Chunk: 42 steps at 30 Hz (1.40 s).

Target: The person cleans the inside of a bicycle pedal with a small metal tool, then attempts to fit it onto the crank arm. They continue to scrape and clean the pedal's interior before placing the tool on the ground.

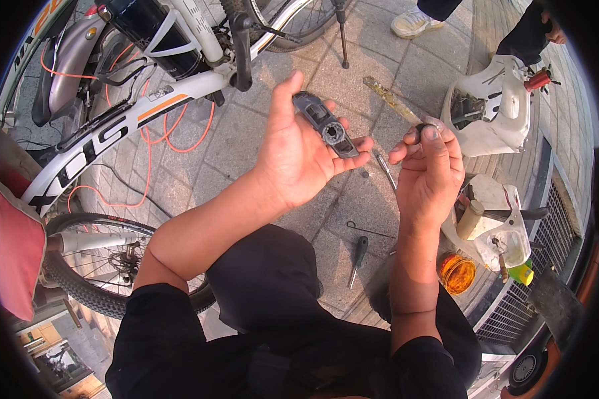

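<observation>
My left hand is turned palm up, thumb raised, with a dark bicycle pedal lying across its fingers. A round toothed hole shows at the pedal's lower end. To the right of it, my right hand is closed in a pinch on a flat strip smeared with yellowish grease. A small dark round piece also sits at those fingertips; its kind I cannot make out. The strip points up and left, apart from the pedal.
A white bicycle frame stands at left, with an orange cord behind it. On the paving lie a screwdriver, a bent wire and a metal rod. Right are an amber jar and white cut-open containers. Someone's shoe is beyond.
</observation>
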Available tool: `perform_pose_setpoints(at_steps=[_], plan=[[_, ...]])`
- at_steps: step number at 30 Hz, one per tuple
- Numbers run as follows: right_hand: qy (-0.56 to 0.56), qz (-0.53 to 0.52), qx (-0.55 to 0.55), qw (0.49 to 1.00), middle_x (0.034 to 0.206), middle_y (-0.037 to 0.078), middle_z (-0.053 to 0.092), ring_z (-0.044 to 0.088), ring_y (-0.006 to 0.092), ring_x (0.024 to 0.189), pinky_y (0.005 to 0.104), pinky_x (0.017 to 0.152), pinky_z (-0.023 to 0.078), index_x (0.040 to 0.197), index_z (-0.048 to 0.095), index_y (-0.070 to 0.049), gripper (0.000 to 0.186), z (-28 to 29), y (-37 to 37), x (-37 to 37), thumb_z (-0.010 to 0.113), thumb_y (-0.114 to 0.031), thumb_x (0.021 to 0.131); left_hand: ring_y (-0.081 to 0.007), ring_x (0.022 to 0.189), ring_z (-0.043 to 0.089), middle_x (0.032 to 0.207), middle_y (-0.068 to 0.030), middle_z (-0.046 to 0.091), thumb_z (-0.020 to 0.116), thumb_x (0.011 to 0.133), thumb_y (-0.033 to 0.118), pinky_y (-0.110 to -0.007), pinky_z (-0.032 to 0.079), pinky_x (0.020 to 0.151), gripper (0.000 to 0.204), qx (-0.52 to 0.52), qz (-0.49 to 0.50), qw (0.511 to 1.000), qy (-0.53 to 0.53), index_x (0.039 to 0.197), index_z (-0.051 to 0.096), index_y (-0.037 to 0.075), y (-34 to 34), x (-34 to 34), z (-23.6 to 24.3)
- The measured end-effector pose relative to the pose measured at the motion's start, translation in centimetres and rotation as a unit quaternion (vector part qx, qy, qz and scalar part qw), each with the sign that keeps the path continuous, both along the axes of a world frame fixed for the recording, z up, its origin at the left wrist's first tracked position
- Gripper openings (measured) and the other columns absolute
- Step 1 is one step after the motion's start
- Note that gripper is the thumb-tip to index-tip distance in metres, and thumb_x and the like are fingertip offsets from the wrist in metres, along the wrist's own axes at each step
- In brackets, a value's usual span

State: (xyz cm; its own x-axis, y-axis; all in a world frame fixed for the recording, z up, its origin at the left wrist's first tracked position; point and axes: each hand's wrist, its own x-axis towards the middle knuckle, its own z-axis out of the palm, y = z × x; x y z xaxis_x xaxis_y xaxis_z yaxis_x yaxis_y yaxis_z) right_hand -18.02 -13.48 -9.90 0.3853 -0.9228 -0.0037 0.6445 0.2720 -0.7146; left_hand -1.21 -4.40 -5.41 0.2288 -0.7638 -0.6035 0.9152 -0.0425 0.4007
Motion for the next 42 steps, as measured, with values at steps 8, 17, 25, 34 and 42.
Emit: perform_pose_setpoints(at_steps=[8, 17, 25, 34, 42], plan=[[0.044, 0.004, -0.092, 0.995, 0.088, 0.016, 0.070, 0.067, 0.0212, 0.064, 0.0322, 0.063, 0.060, 0.113, 0.065, 0.006, 0.016, 1.0, -0.6, -2.6, 0.063, -0.006, 0.103, -0.0437, 0.099, 0.069, 0.091, -0.0100, 0.066, 0.066, 0.088, 0.072, -0.059, 0.056, 0.087, 0.064, -0.007, 0.029, 0.999, -0.043, 0.103, 0.060, 0.009, 0.1, 0.4, 0.3], [0.127, 0.007, -0.197, 0.972, 0.089, 0.014, 0.071, 0.072, 0.0205, 0.075, 0.0312, 0.072, 0.060, 0.114, 0.065, 0.007, 0.015, 3.0, 0.8, -3.2, 0.064, 0.000, 0.101, -0.0436, 0.100, 0.068, 0.095, -0.0095, 0.069, 0.065, 0.088, 0.071, -0.058, 0.054, 0.091, 0.065, -0.038, 0.049, 0.997, -0.056, 0.107, 0.066, 0.008, 0.3, 0.9, 0.8], [0.133, -0.004, -0.337, 0.932, 0.102, 0.019, 0.069, 0.074, 0.0216, 0.082, 0.0315, 0.077, 0.060, 0.110, 0.066, 0.008, 0.014, 3.6, 2.4, -2.3, 0.066, 0.006, 0.096, -0.0424, 0.102, 0.067, 0.098, -0.0128, 0.070, 0.056, 0.091, 0.070, -0.058, 0.053, 0.094, 0.067, -0.123, 0.070, 0.989, -0.043, 0.109, 0.068, 0.007, 0.7, 1.9, 1.6], [0.184, -0.042, -0.436, 0.880, 0.093, 0.018, 0.073, 0.074, 0.0216, 0.079, 0.0314, 0.072, 0.059, 0.105, 0.070, 0.005, 0.019, 3.7, 2.8, -1.9, 0.072, 0.007, 0.087, -0.0420, 0.102, 0.067, 0.097, -0.0134, 0.069, 0.056, 0.092, 0.069, -0.058, 0.053, 0.095, 0.066, -0.120, 0.105, 0.985, -0.070, 0.110, 0.068, 0.007, 0.9, 1.6, 2.4], [0.207, -0.058, -0.480, 0.850, 0.092, 0.018, 0.073, 0.074, 0.0212, 0.077, 0.0298, 0.067, 0.059, 0.106, 0.071, 0.003, 0.023, 4.1, 2.8, -1.6, 0.074, 0.008, 0.084, -0.0430, 0.102, 0.066, 0.098, -0.0115, 0.068, 0.056, 0.091, 0.069, -0.058, 0.051, 0.092, 0.064, -0.111, 0.124, 0.978, -0.123, 0.112, 0.066, 0.009, 1.0, 1.5, 2.3]])
